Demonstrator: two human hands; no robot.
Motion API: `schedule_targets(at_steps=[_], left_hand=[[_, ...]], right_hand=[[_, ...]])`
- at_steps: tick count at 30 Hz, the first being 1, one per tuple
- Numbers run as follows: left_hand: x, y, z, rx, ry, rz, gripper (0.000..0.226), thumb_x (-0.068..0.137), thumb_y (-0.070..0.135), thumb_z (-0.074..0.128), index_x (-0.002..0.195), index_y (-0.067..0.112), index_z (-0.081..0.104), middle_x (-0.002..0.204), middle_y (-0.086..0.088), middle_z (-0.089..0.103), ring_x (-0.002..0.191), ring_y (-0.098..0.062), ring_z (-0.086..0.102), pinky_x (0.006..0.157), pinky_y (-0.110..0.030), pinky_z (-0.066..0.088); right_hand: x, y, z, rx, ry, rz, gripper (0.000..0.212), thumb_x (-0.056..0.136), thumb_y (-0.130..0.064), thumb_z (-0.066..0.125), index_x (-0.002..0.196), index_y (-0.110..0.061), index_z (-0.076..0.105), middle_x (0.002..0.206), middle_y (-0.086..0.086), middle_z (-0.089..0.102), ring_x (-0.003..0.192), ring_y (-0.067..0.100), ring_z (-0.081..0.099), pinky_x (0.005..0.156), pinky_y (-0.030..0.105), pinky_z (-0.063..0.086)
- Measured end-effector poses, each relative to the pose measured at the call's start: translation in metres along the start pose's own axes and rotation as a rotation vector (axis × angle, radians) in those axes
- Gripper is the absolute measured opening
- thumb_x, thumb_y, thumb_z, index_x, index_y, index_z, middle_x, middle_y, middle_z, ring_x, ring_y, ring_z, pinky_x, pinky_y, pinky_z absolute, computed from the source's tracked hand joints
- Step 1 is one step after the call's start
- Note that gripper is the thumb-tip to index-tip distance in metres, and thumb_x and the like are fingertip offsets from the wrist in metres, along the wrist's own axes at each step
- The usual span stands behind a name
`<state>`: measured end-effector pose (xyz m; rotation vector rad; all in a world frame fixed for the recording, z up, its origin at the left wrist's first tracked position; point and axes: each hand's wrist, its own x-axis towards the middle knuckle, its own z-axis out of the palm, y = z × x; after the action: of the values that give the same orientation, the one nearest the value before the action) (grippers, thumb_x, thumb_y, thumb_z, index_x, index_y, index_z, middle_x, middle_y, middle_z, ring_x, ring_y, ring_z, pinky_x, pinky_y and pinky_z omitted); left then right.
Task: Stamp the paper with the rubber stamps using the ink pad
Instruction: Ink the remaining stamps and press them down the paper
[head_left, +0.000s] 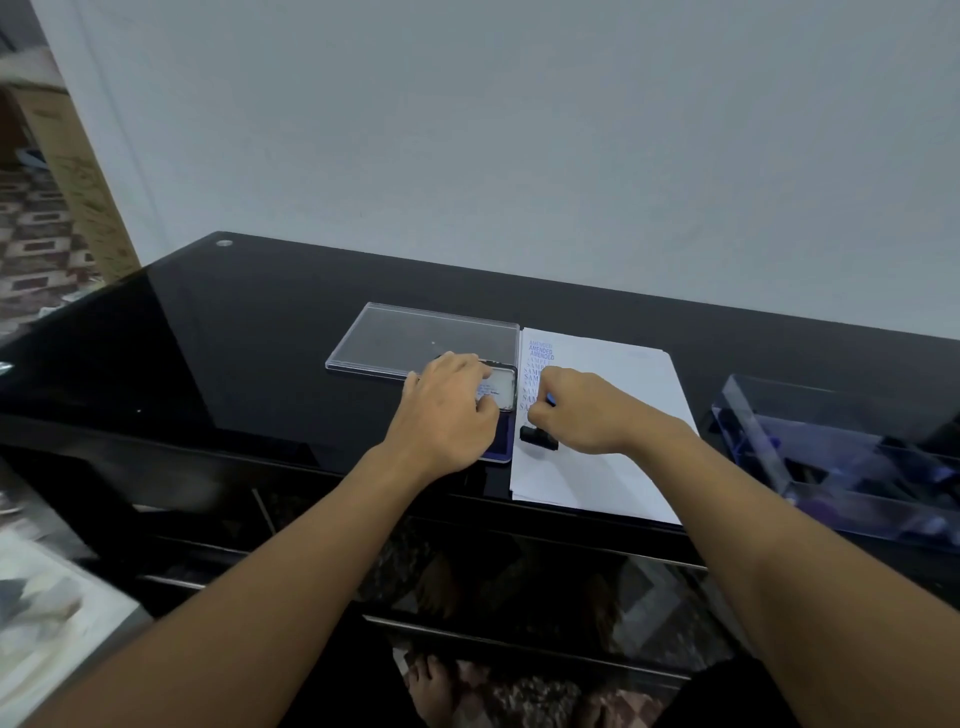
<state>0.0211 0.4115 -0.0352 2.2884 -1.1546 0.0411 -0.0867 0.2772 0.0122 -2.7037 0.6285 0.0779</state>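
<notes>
Fingers of my right hand (582, 410) pinch a stamp (550, 400) on the paper (634, 426), one column printed, much blank. My left hand (447, 415) curls over the pad (500, 453), grip unclear.
</notes>
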Motion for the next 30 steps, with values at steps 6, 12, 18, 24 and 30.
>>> schedule_targets(at_steps=[6,12,18,24,30], left_hand=[[0.001,-0.002,0.002,0.005,0.008,0.014,0.036,0.099,0.024,0.046,0.133,0.017,0.054,0.137,0.005,0.053,0.131,-0.015,0.041,0.112,-0.041,0.029],[0.002,-0.004,0.004,0.003,0.015,0.016,0.035,0.099,0.026,0.046,0.131,0.017,0.054,0.135,0.005,0.054,0.13,-0.015,0.042,0.112,-0.041,0.031],[0.002,-0.007,0.005,0.003,0.021,0.019,0.036,0.099,0.025,0.046,0.133,0.017,0.055,0.135,0.005,0.054,0.13,-0.016,0.042,0.112,-0.043,0.031],[0.0,-0.01,0.006,-0.005,0.03,0.02,0.036,0.098,0.024,0.046,0.132,0.016,0.055,0.135,0.004,0.054,0.131,-0.017,0.041,0.113,-0.042,0.03],[-0.001,-0.008,0.007,-0.007,0.025,0.017,0.038,0.099,0.024,0.047,0.135,0.015,0.054,0.142,0.003,0.05,0.136,-0.016,0.037,0.114,-0.04,0.024]], right_hand=[[0.003,-0.003,0.003,-0.052,-0.027,0.002,0.022,0.101,-0.025,0.045,0.081,-0.021,0.038,0.081,0.0,0.05,0.069,0.013,0.046,0.057,0.029,0.034],[0.005,-0.005,0.006,-0.088,-0.048,0.006,0.023,0.101,-0.025,0.045,0.08,-0.022,0.035,0.079,-0.001,0.046,0.069,0.012,0.045,0.056,0.028,0.033],[0.003,-0.009,0.007,-0.099,-0.054,0.006,0.022,0.101,-0.025,0.045,0.082,-0.021,0.035,0.077,-0.001,0.044,0.067,0.011,0.044,0.054,0.027,0.031],[-0.004,-0.011,0.016,-0.097,-0.02,0.004,0.021,0.101,-0.021,0.042,0.084,-0.017,0.031,0.073,0.004,0.042,0.061,0.017,0.042,0.052,0.03,0.029],[-0.007,-0.012,0.021,-0.073,0.029,-0.011,0.017,0.1,-0.018,0.043,0.088,-0.014,0.031,0.069,0.004,0.041,0.058,0.017,0.037,0.05,0.03,0.026]])
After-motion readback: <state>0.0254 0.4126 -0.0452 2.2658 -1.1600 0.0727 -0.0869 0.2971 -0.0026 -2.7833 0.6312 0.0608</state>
